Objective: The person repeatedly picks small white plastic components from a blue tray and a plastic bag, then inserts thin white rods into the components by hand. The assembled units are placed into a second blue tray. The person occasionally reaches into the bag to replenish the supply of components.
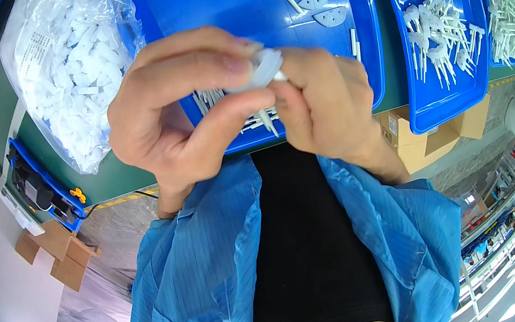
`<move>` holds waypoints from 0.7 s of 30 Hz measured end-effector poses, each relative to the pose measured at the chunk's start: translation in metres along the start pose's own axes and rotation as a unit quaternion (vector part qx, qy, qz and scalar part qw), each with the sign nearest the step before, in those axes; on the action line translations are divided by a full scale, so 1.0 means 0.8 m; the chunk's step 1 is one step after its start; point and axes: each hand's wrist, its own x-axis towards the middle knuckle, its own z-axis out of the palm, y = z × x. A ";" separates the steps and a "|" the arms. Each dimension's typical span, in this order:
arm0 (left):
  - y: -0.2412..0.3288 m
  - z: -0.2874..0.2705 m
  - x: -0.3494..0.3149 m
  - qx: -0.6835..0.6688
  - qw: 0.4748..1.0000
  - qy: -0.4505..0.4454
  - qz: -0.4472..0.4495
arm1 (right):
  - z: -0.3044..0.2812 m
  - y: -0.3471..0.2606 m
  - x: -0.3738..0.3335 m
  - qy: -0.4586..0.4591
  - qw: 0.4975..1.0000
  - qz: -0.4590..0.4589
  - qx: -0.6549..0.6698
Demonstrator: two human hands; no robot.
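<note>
In the centre of the frame, the left hand [148, 120] pinches a white plastic piece [267, 66] between thumb and forefinger, while the right hand [331, 96] is closed in a tight grip at the piece's right side, seemingly on a short white peg. A thin white rod [267, 124] points down below the fingertips; blur hides whether it is joined to the piece. The step in hand looks like pressing a rod into the piece, and the next move would call for a steady left pinch and a straight push from the right. Beneath lies a blue tray [213, 1] with loose rods and two half-round plates [330, 17], holes showing, at upper centre-right. At upper right, a second blue tray [420, 111] carries a heap of plates with rods attached [436, 27]. A clear bag [74, 68] of white pieces fills the upper left, on the green table [108, 186].
</note>
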 end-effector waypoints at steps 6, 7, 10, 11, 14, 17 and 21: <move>0.004 -0.009 0.011 0.069 0.995 -0.063 -0.020 | -0.019 0.018 -0.005 -0.073 0.997 -0.008 0.002; 0.001 -0.011 0.013 0.084 0.994 -0.076 0.003 | -0.018 0.020 -0.006 -0.067 0.998 -0.009 0.003; -0.005 -0.013 0.014 0.088 0.992 -0.070 0.055 | -0.025 0.022 -0.004 -0.084 0.996 -0.023 -0.016; -0.007 -0.012 0.012 0.081 0.993 -0.058 0.067 | -0.027 0.023 -0.003 -0.091 0.995 -0.026 -0.020; -0.010 -0.006 0.001 0.041 0.995 -0.030 0.083 | -0.034 0.016 0.007 -0.121 0.992 0.015 0.034; -0.017 -0.014 -0.004 0.127 0.973 -0.057 0.186 | -0.036 0.002 0.012 -0.141 0.967 0.141 0.157; -0.026 -0.007 -0.005 0.113 0.960 0.001 0.257 | -0.019 -0.004 0.012 -0.143 0.952 0.199 0.182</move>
